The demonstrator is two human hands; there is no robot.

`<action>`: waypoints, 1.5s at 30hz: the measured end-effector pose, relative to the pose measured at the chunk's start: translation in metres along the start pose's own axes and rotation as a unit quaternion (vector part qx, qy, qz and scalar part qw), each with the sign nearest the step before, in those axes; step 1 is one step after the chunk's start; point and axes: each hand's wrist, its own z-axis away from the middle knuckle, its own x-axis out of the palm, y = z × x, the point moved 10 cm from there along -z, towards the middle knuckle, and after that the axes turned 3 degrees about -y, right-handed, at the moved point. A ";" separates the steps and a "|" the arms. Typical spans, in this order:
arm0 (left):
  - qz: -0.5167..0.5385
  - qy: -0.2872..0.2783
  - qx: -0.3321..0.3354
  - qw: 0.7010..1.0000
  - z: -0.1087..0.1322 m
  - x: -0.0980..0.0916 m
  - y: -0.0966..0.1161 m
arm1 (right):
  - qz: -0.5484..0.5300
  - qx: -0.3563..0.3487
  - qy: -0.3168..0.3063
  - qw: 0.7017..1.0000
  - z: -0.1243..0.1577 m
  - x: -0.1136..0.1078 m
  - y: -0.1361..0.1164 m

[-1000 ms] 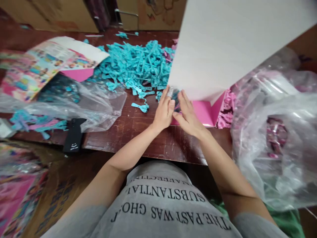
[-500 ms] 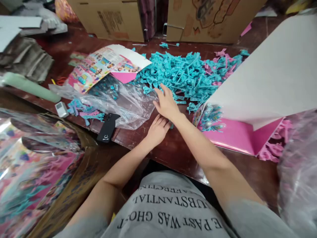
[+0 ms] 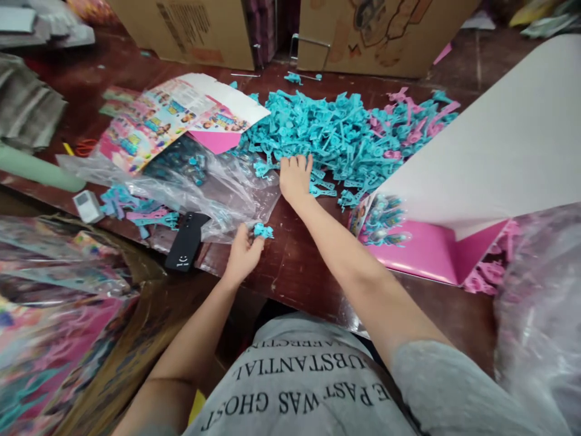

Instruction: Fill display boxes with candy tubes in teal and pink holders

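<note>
Over the tabletop [image 3: 290,266], a turquoise piece [image 3: 263,230] is pinched in the left hand [image 3: 244,254]; the right hand [image 3: 296,178], its grip hidden, is placed at the turquoise pile [image 3: 318,124], whose tangled pieces are best eased out singly.

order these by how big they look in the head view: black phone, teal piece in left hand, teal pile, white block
1. Teal pile
2. Black phone
3. White block
4. Teal piece in the left hand
</note>
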 end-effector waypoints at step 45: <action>-0.024 -0.338 0.048 0.939 0.064 0.108 0.068 | -0.245 -0.068 -0.128 0.959 0.274 -0.103 0.078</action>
